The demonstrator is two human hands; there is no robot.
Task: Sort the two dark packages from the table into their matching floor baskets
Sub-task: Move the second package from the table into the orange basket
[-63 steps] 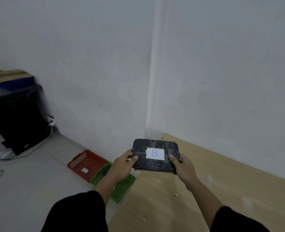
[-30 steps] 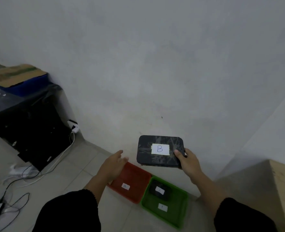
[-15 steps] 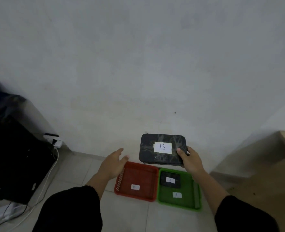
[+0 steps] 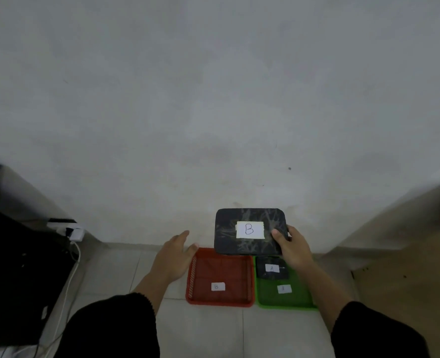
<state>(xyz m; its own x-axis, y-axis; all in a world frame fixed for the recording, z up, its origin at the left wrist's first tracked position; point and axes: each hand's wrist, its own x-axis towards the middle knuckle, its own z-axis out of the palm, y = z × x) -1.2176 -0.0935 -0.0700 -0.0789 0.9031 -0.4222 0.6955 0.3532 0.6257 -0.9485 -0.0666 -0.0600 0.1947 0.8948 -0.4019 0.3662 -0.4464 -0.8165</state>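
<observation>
My right hand (image 4: 292,248) grips the right edge of a dark package (image 4: 242,244) with a white label marked B, held flat in the air above the far edge of the red basket (image 4: 220,302). The red basket sits on the floor with a white B label and nothing else inside. Beside it on the right is the green basket (image 4: 286,303), holding another dark package (image 4: 272,270) labelled A. My left hand (image 4: 175,257) hovers empty, fingers spread, just left of the red basket.
Both baskets lie on pale floor tiles against a grey wall. A black piece of furniture (image 4: 15,280) with a white plug and cable (image 4: 75,236) stands at the left. The wooden table's side (image 4: 407,275) rises at the right.
My left hand let go of the B package, leaving it in my right hand alone. My view swung from the table round to the two floor baskets, which now lie straight below the package.
</observation>
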